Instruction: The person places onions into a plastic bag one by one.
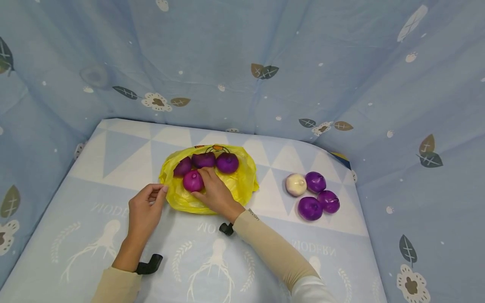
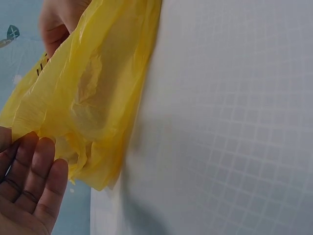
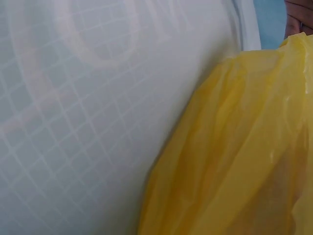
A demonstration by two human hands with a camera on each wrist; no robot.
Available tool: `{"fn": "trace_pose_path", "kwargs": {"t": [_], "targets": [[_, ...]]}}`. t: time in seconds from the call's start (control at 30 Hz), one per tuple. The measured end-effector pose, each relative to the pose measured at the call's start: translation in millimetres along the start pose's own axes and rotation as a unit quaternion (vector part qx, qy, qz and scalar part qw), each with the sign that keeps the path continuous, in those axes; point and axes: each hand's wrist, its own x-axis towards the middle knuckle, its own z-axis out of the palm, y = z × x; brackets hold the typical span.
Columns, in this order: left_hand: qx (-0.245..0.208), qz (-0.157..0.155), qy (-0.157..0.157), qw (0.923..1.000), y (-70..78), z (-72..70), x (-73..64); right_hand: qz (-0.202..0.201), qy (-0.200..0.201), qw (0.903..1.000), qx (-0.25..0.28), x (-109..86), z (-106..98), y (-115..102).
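A yellow plastic bag (image 1: 234, 185) lies with its mouth spread wide on the table. Along its far side sit several dark purple onions (image 1: 227, 163). My right hand (image 1: 217, 191) reaches into the bag and grips a brighter magenta onion (image 1: 193, 181) between thumb and fingers. At the bag's left rim, my left hand (image 1: 145, 210) pinches the thin plastic, as the left wrist view also shows at the edge of the yellow bag (image 2: 98, 93). The right wrist view has only the bag's outer side (image 3: 220, 147) and part of the left hand; the magenta onion is hidden there.
To the right of the bag, a cream-white onion (image 1: 295, 185) stands in a group with three purple onions (image 1: 310, 208). A patterned cloth (image 1: 125, 168) covers the table. Blue curtains (image 1: 227, 63) hang behind it and at both sides.
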Motion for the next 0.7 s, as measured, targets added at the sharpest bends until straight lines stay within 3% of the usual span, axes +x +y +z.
{"fn": "trace_pose_path", "kwargs": {"t": [0.7], "targets": [[0.003, 0.001, 0.006, 1.0, 2.6, -1.8, 0.2, -0.015, 0.001, 0.9998, -0.016, -7.3, -12, -4]]}}
